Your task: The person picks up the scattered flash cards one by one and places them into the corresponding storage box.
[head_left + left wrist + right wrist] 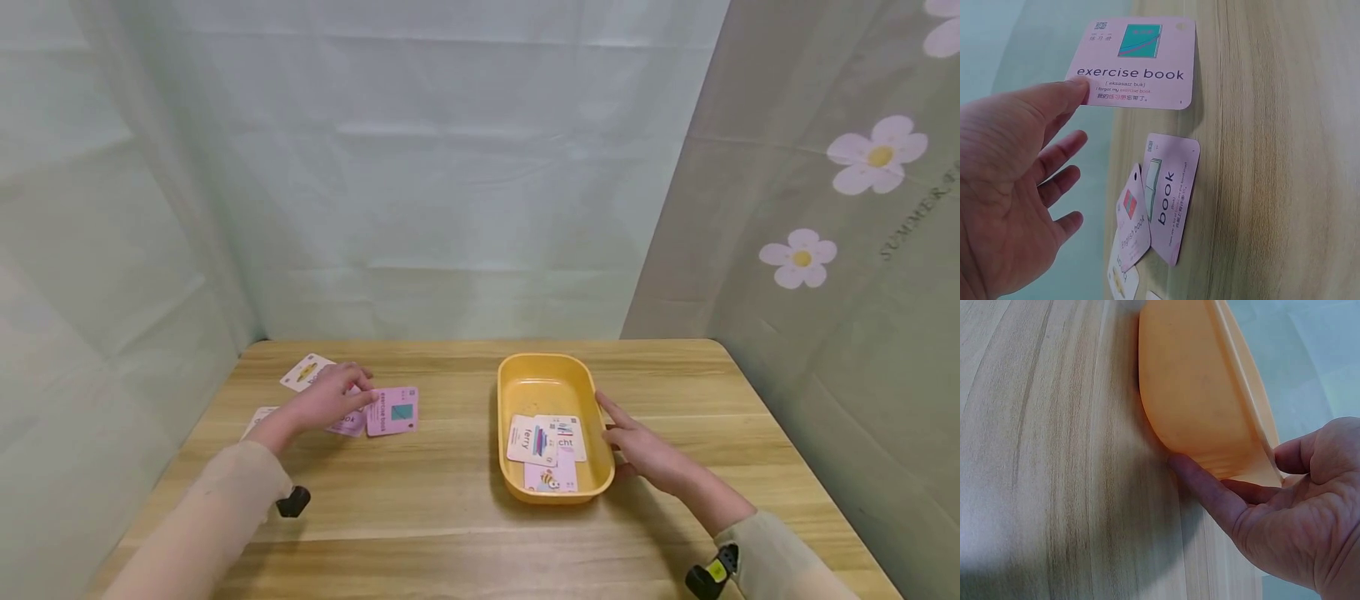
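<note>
My left hand (326,402) pinches a pink "exercise book" card (1138,78) by its edge, thumb on its printed face. Beneath that hand, a pink "book" card (1171,194) and a pink "English book" card (1132,228) lie overlapping on the table. On the right, my right hand (651,450) touches the outer side of a yellow plastic tray (543,360), its fingers spread between rim and base. Inside the tray lie a white "ferry" card (525,439), a card ending in "cht" (572,429) and a pink card with a bee (547,479).
A white card (303,372) lies beyond my left hand, and another pale card (257,418) lies partly hidden by my left wrist. Hanging cloth surrounds the wooden table (442,483) at the back and both sides.
</note>
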The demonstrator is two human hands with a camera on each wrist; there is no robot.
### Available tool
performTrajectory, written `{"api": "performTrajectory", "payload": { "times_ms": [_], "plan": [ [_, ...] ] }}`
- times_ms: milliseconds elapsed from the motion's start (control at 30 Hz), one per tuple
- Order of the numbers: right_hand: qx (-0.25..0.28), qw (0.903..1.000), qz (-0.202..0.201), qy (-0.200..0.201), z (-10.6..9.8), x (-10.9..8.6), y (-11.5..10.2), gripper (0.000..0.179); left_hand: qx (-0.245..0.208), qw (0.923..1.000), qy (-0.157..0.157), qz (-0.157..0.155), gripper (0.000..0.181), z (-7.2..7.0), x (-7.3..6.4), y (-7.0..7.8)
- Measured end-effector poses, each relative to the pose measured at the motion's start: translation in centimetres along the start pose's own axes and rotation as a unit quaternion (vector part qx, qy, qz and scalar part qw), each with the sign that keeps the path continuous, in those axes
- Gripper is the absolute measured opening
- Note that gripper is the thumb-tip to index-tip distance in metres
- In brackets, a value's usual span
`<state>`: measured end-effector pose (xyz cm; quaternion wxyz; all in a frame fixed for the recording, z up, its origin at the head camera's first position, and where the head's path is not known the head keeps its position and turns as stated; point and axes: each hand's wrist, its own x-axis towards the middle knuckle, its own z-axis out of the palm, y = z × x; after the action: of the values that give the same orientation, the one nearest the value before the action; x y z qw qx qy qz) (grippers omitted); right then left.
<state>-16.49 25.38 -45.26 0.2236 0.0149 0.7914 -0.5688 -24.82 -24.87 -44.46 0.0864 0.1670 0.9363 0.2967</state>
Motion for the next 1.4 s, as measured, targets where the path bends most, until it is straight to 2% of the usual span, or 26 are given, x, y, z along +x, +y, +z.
{"api": "performTrajectory", "payload": {
  "times_ms": [300, 733, 1000, 1400],
  "plan": [
    [0.003, 1.0000, -0.003, -0.005, 0.1, -0.1, 0.1, 0.071, -0.015, 0.9993, 0.023, 0.026, 0.018, -0.3, 0.0, -0.2],
    [0.009, 0.9999, -0.006, -0.003, 0.2, -0.1, 0.1, 0.070, -0.034, 0.9970, 0.050, 0.048, 0.018, -1.0, 0.0, 0.8],
    [0.014, 0.9999, -0.001, 0.003, 0.2, -0.1, 0.1, 0.071, -0.045, 0.9971, 0.049, 0.036, 0.018, -1.4, 0.1, 1.1],
    [0.002, 1.0000, -0.003, 0.007, 0.2, 0.1, 0.1, 0.071, -0.044, 0.9969, 0.051, 0.041, 0.022, -2.0, 0.1, 2.4]
  ]
}}
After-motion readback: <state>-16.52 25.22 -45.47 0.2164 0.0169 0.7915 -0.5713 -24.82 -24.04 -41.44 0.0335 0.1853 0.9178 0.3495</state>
